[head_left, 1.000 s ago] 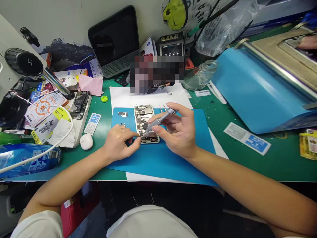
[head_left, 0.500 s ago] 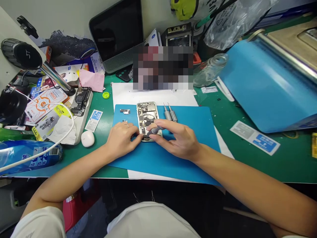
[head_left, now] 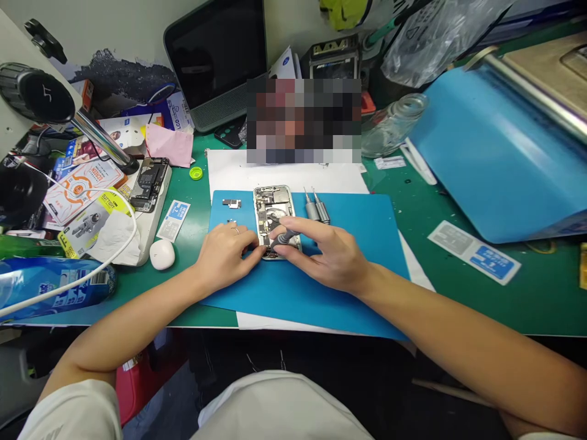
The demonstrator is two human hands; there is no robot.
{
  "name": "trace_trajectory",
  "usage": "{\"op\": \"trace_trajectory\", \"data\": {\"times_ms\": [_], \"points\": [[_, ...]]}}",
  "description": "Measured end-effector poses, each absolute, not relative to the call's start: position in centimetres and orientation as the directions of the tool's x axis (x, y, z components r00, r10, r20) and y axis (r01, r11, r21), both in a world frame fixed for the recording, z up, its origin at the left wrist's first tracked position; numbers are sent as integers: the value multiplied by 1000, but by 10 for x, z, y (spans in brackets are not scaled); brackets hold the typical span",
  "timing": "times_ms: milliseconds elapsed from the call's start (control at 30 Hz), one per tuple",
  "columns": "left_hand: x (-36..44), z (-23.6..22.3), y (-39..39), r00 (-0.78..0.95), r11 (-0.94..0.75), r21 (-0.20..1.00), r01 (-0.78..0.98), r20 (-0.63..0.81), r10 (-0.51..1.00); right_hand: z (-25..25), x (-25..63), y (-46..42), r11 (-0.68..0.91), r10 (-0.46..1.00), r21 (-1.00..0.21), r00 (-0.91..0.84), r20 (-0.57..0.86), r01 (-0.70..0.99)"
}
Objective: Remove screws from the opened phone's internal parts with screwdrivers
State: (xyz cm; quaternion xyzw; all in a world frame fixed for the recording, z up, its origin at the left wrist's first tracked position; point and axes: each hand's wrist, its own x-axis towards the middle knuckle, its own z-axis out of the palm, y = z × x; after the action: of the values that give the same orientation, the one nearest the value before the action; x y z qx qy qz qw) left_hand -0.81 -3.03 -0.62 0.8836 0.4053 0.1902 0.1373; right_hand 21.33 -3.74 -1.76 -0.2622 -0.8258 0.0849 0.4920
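An opened phone [head_left: 275,198] lies upright before me on a blue mat [head_left: 284,293], its inner boards and parts exposed. My left hand [head_left: 227,252], fingers curled, has its thumb and forefinger on the phone's lower left edge. Between thumb and fingers my right hand [head_left: 332,253] grips a grey screwdriver [head_left: 287,236], tilted over the lower part of the phone; its tip is too small to make out. Just right of the phone, two more screwdrivers [head_left: 317,209] lie side by side. A small metal phone part [head_left: 232,203] rests on the mat at upper left.
Left stand a white earbud case [head_left: 162,254], a second opened phone [head_left: 149,183], boxes and a blue bottle [head_left: 59,284]. A card [head_left: 474,252] and a glass jar [head_left: 394,125] lie at right. Behind the mat is white paper [head_left: 229,168]; farther back stands a dark screen [head_left: 215,58].
The screwdriver in my right hand leans over more and its handle has shifted slightly. My left hand stays at the phone's edge. The whole view has tilted a little.
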Motion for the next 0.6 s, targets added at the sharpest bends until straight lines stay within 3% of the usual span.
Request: {"op": "trace_trajectory", "data": {"times_ms": [600], "points": [[-8,-6,-30,603,-630,389,672,204,771,-18,213,-36,854,507,-391,-388,769,342]]}}
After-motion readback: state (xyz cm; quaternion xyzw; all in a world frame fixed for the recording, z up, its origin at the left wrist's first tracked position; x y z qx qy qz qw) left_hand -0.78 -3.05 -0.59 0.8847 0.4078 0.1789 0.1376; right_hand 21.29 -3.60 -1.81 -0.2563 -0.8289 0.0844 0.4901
